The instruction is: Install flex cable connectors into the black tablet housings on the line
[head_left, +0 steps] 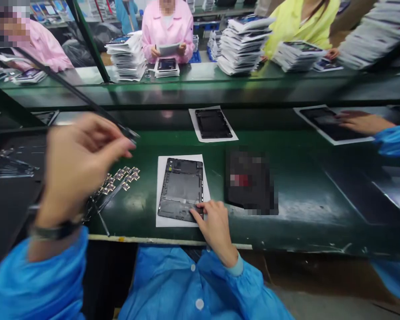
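Observation:
A black tablet housing [182, 189] lies on a white sheet [162, 178] in front of me on the green bench. My right hand [216, 222] rests at the housing's lower right corner, thumb and index finger apart on its surface. Raised at the left, my left hand [86, 155] is blurred, its thumb and index finger pinched together around a thin dark strip [130, 132]. Below it, several small circuit boards [120, 180] with thin strips lie in a pile on the bench.
A second housing [213, 123] on paper lies farther back. A dark, pixelated object [250, 182] sits to the right. At far right, another person's hand [366, 122] touches another housing. Paper stacks [242, 46] and people stand beyond the bench. A slanted frame bar crosses at upper left.

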`<action>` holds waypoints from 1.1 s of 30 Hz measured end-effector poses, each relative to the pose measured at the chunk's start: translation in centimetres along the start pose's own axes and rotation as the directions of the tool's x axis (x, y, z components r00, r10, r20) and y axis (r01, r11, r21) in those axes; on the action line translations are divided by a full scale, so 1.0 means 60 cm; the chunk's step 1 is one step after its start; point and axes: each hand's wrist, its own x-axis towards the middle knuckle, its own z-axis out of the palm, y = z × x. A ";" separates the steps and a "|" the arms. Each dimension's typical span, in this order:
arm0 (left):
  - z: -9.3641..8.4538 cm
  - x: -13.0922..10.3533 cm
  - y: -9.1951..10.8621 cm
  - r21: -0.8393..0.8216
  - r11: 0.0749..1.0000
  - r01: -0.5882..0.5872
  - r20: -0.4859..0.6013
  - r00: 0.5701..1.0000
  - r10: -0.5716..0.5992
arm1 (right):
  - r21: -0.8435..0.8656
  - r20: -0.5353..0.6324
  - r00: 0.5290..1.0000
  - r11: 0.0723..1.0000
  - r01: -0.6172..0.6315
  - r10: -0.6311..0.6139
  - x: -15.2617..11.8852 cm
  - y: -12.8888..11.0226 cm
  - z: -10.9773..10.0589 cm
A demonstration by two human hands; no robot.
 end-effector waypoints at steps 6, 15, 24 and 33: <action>0.162 -0.098 -0.092 0.030 0.984 0.173 0.368 0.914 -0.172 | -0.075 0.051 0.998 0.997 -0.024 0.028 0.010 -0.006 0.016; 0.270 -0.155 -0.123 0.293 0.901 -0.319 0.708 0.706 0.019 | -0.011 0.048 0.994 0.995 -0.095 0.095 0.002 -0.012 0.015; 0.314 -0.149 -0.129 0.238 0.913 -0.332 0.720 0.691 0.063 | 0.231 -0.007 0.992 0.965 -0.121 0.126 -0.008 -0.014 0.006; 0.319 -0.170 -0.114 0.341 0.891 -0.301 0.651 0.759 0.007 | 0.372 -0.046 0.988 0.920 -0.121 0.148 0.009 0.012 -0.018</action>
